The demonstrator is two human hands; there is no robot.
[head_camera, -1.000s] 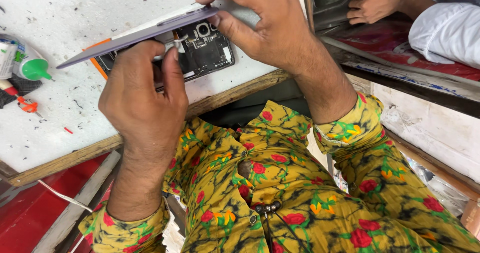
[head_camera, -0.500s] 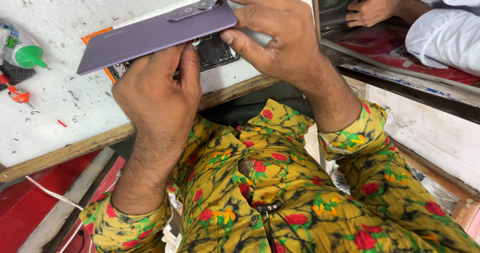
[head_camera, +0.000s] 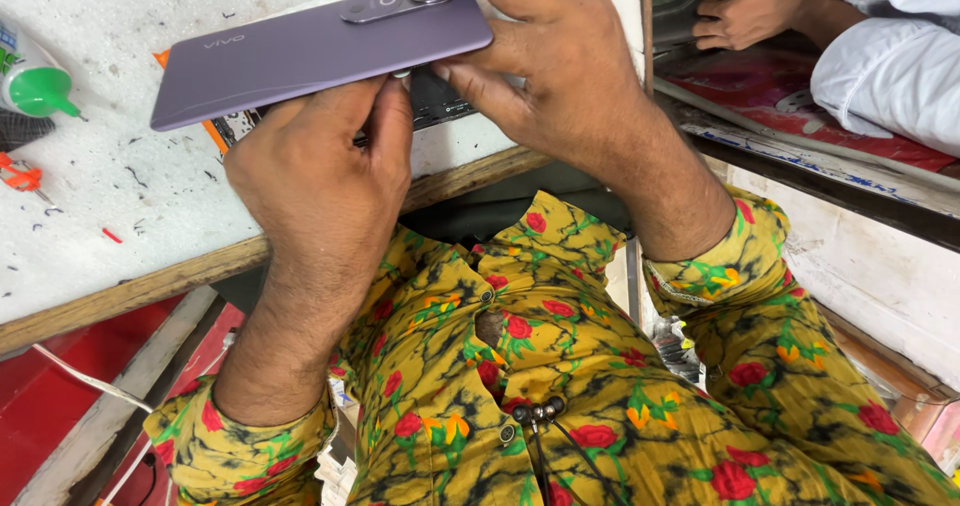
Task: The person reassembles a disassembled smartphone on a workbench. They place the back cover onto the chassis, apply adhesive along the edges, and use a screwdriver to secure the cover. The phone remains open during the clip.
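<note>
The purple back cover (head_camera: 320, 51), tilted open a second ago, now lies nearly flat over the phone (head_camera: 440, 101). The left hand (head_camera: 320, 196) pinches its near edge; the right hand (head_camera: 545, 76) grips the camera end, above the white bench (head_camera: 110, 196), so closing looks almost complete.

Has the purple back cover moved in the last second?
Yes. The purple back cover, held by the left hand and right hand, has swung down flatter over the opened phone on the white table, hiding most of it.
</note>
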